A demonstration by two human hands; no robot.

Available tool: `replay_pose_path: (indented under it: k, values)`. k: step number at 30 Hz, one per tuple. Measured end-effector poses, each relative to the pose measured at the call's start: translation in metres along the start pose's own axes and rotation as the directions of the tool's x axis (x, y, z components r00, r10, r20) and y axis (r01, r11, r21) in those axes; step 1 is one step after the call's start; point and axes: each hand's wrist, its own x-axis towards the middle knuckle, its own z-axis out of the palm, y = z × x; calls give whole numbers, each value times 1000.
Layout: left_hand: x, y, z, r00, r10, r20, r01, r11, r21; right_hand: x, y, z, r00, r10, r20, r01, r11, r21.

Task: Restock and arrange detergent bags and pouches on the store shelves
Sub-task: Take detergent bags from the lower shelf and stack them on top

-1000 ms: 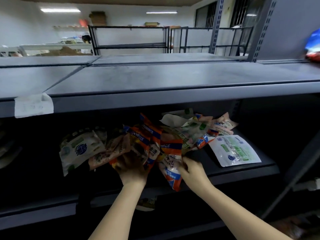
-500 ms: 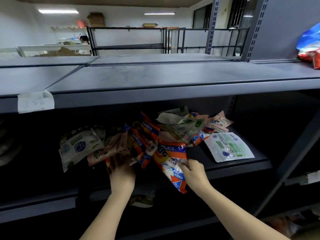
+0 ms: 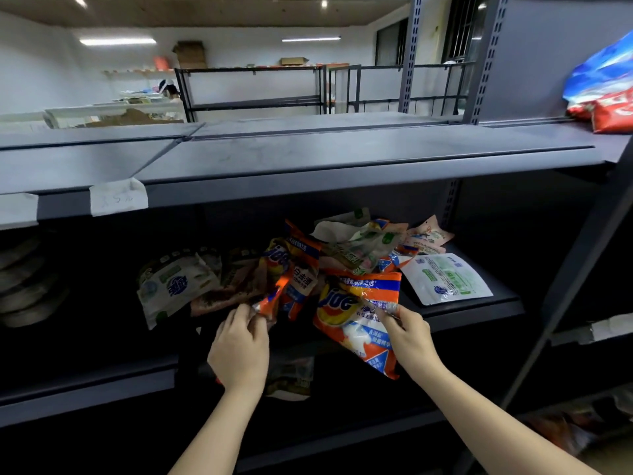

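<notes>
A heap of detergent bags and pouches lies on the dark middle shelf (image 3: 479, 311). My right hand (image 3: 409, 332) pinches the edge of an orange detergent bag (image 3: 356, 313), which hangs over the shelf's front edge. My left hand (image 3: 239, 347) grips the lower corner of a second orange bag (image 3: 291, 272) standing in the heap. A white and green pouch (image 3: 171, 286) leans at the left. A flat white pouch (image 3: 445, 279) lies at the right. Crumpled pale pouches (image 3: 363, 245) are piled behind.
The grey upper shelf (image 3: 308, 156) juts out just above the heap, with paper price tags (image 3: 118, 198) on its lip. Blue and red bags (image 3: 606, 87) sit on it at far right. A slanted upright post (image 3: 565, 296) stands to the right. Another pouch (image 3: 291, 375) lies on the shelf below.
My right hand has drawn the orange bag forward, so it hangs further over the shelf edge. My left hand has pulled back from the heap, holding the corner of the other orange bag.
</notes>
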Motion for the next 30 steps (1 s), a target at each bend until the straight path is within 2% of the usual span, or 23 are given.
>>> replay_pose_path:
  k: [5,10,14,17,22,27,30]
  values:
    - [15,32,-17,989,-145,-36,144,989,-47,-14,-18,-15,990,-82,-112,82,997,0]
    - [0,64,-27,988,-151,-16,146,971,-190,-25,-34,-44,961,-133,-244,117,990,-78]
    - [-16,102,-24,986,-164,31,165,928,-334,-38,-39,-78,915,-185,-358,174,983,-63]
    - [-23,139,-19,988,-133,80,154,890,-430,-49,-46,-113,861,-216,-461,231,973,-25]
    - [-45,213,-14,997,-1,83,51,802,-595,-65,-51,-185,766,-224,-603,308,951,38]
    - [-78,284,13,986,77,148,44,733,-679,-74,-44,-269,620,-269,-737,383,924,-15]
    - [-105,332,37,976,156,153,3,688,-726,-73,-34,-327,600,-278,-750,393,919,-27]
